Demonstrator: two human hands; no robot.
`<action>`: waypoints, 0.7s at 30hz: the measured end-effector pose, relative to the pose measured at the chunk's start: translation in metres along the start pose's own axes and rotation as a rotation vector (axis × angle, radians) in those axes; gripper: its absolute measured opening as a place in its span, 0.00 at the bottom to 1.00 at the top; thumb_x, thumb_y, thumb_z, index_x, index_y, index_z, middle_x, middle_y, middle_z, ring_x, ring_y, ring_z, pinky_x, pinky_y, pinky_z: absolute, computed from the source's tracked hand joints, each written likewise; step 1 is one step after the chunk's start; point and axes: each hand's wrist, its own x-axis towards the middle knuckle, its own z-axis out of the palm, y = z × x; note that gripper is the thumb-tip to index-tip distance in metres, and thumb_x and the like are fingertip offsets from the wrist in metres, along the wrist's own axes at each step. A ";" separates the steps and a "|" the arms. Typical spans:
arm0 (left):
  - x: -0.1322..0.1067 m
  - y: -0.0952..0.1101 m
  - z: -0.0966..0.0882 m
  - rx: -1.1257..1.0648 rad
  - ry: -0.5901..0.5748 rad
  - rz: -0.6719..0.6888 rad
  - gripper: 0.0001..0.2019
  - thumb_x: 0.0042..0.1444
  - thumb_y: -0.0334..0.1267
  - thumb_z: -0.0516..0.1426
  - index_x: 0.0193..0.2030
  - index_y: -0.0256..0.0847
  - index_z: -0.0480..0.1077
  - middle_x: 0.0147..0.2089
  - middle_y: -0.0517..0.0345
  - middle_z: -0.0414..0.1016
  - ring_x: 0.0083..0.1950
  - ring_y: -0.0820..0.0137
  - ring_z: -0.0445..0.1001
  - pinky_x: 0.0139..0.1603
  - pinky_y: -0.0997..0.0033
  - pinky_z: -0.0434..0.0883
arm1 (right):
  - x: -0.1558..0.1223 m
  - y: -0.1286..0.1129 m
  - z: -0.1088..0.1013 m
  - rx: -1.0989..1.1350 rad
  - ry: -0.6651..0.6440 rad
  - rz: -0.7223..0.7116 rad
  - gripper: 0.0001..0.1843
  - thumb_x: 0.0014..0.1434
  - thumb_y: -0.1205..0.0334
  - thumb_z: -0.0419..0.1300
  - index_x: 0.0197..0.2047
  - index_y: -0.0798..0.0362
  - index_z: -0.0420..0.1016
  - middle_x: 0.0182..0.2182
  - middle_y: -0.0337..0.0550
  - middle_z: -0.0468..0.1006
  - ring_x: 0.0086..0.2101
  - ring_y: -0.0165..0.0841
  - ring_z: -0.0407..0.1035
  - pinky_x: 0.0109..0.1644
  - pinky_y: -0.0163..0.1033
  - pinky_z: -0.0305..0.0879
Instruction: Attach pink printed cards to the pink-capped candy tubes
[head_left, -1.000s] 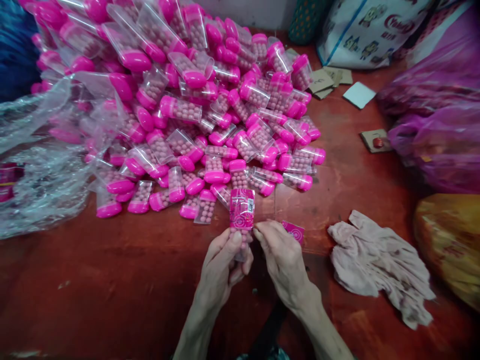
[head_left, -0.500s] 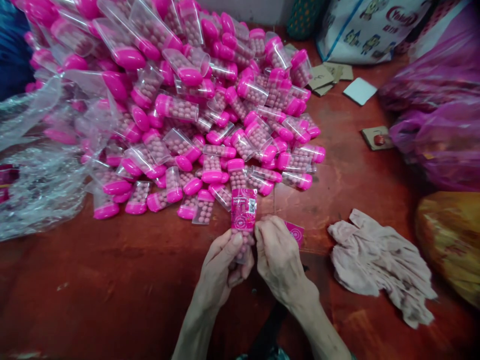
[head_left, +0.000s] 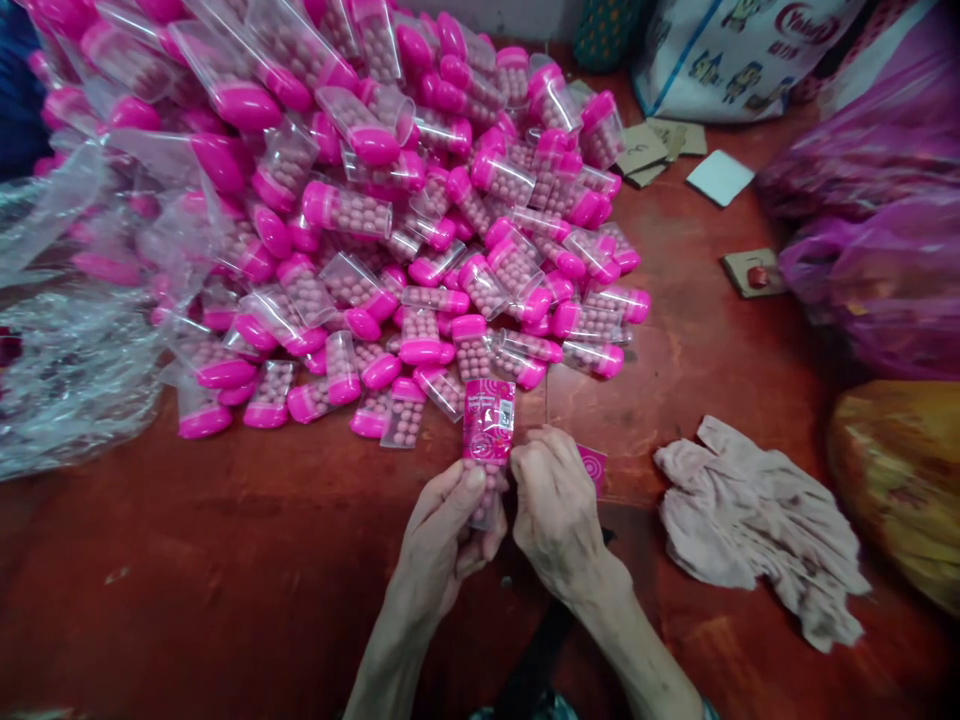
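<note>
My left hand (head_left: 442, 545) is closed round a clear candy container (head_left: 487, 440) with a pink printed label wrapped on it, held upright over the red table (head_left: 247, 560). My right hand (head_left: 555, 505) is closed in a pinch at the container's right side, pressing on the label's edge. A pink label sheet (head_left: 594, 465) lies just behind my right hand, partly hidden by it. Beyond my hands rises a big heap of pink-capped clear containers (head_left: 390, 200) filled with pink candy balls.
A crumpled pinkish cloth (head_left: 757, 530) lies to the right. Clear plastic wrap (head_left: 75, 350) spreads at the left. Pink plastic bags (head_left: 877, 230) and a yellow bag (head_left: 900, 480) sit at the right edge, with cardboard scraps (head_left: 660, 150) and a printed sack (head_left: 735, 50) behind.
My right hand has curled tighter against the container's side. The view has shifted slightly; the container stays in my left hand.
</note>
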 end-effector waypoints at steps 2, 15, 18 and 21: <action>0.000 0.000 -0.001 -0.003 0.015 0.008 0.12 0.57 0.43 0.51 0.28 0.37 0.62 0.14 0.66 0.59 0.13 0.83 0.47 0.12 0.82 0.42 | -0.001 -0.002 0.001 0.019 0.018 -0.026 0.10 0.59 0.73 0.45 0.29 0.52 0.62 0.25 0.42 0.65 0.34 0.37 0.62 0.47 0.51 0.61; -0.005 -0.009 0.002 0.150 -0.031 0.134 0.11 0.57 0.42 0.52 0.30 0.37 0.64 0.18 0.62 0.62 0.18 0.81 0.54 0.15 0.81 0.48 | 0.012 -0.019 -0.016 0.999 0.020 0.757 0.11 0.58 0.56 0.56 0.33 0.54 0.75 0.20 0.35 0.70 0.17 0.26 0.64 0.19 0.31 0.62; -0.007 -0.015 0.003 0.132 0.067 0.199 0.09 0.56 0.43 0.53 0.34 0.38 0.65 0.21 0.63 0.62 0.20 0.80 0.56 0.17 0.82 0.51 | 0.011 -0.029 -0.013 1.078 0.020 0.808 0.11 0.59 0.57 0.55 0.34 0.52 0.77 0.17 0.33 0.69 0.13 0.25 0.60 0.14 0.30 0.59; -0.008 -0.019 0.003 0.063 0.155 0.213 0.09 0.53 0.43 0.56 0.37 0.41 0.66 0.22 0.66 0.59 0.19 0.81 0.54 0.17 0.82 0.52 | 0.011 -0.036 -0.010 0.902 0.122 0.733 0.08 0.57 0.61 0.57 0.36 0.50 0.78 0.29 0.39 0.77 0.27 0.30 0.70 0.31 0.35 0.69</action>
